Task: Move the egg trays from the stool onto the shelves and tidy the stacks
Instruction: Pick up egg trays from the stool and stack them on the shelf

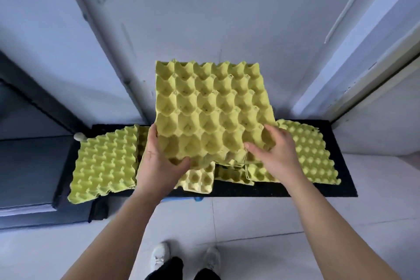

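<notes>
two hands: both are on one yellow-green egg tray (211, 107), each gripping a near corner of it.
left hand (159, 161): partly closed. the thumb lies on the cup side at the near left corner and the fingers wrap the left edge from behind.
right hand (277, 154): curled over the near right corner, thumb on the cup side and fingers bent round the right edge.
held tray, facing: hollow cups face up and towards the person. the far edge is raised towards the pale wall (204, 18), so the tray is tilted rather than flat.
held tray, long axis: it runs near to far, with the short edges near and far.
held tray, place: above the middle of the black platform (295, 188), its near edge over the loose middle trays (200, 179).
middle trays: skewed, with corners poking out to the near side. whether the held tray touches them cannot be told.
left stack (106, 161): bumps up, and its near left corner overhangs the platform edge.
right stack (311, 152): bumps up, inside the platform and near its right end.
open room: a bare black strip runs along the near right edge, the wall is close behind the platform, and tiled floor (250, 223) is on the near side.
shoes (161, 257): on the floor, near the platform.
</notes>
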### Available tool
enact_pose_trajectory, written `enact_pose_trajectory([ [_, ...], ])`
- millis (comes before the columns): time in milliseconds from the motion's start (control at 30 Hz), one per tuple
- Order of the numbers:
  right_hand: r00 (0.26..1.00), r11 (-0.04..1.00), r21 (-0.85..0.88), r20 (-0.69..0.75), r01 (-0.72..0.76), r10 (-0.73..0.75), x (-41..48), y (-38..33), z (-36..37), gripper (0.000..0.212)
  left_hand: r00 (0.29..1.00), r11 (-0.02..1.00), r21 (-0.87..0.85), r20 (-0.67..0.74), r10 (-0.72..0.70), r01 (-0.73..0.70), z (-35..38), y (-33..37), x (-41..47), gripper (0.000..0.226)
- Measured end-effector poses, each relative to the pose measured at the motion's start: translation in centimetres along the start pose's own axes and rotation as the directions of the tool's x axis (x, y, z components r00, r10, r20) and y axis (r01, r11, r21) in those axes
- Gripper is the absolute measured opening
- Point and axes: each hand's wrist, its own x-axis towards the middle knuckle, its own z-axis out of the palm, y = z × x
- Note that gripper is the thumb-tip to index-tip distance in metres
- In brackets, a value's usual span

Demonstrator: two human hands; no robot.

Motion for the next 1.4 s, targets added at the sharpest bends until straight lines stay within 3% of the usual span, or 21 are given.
enact_pose_trajectory([
  [200, 0.979, 0.979, 0.009, -0.039, 0.202, -0.202, -1.9, -11.3, -0.3, 0.082, 0.976, 0.987, -0.112, -0.199, 0.087, -0.111, -10.2, 2.0, -1.4, 0.099],
  [567, 0.814, 0.803, 0.139, -0.144, 0.58, -0.563, -12.9, -33.7, 6.5, 0.091, 0.837, 0.946, -0.098, -0.501, 0.221, -0.308, -35.0, -1.9, -6.8, 0.085],
  [667, 0.767, 0.749, 0.167, -0.173, 0.642, -0.618, -16.2, -39.0, 8.8, 0.089, 0.794, 0.942, -0.061, -0.558, 0.241, -0.329, -41.5, -3.6, -8.4, 0.077],
  [933, 0.639, 0.616, 0.176, -0.266, 0.768, -0.722, -21.2, -52.1, 13.2, 0.078, 0.655, 0.944, 0.053, -0.707, 0.266, -0.326, -55.4, -5.5, -10.0, 0.106],
  [1200, 0.537, 0.513, 0.159, -0.281, 0.843, -0.795, -22.6, -64.2, 16.7, 0.074, 0.48, 0.928, 0.083, -0.837, 0.263, -0.364, -66.5, -6.2, -8.1, 0.089],
  [1400, 0.476, 0.462, 0.119, -0.284, 0.879, -0.832, -22.1, -71.1, 19.6, 0.069, 0.401, 0.92, 0.084, -0.882, 0.247, -0.382, -72.9, -7.5, -5.0, 0.088],
])
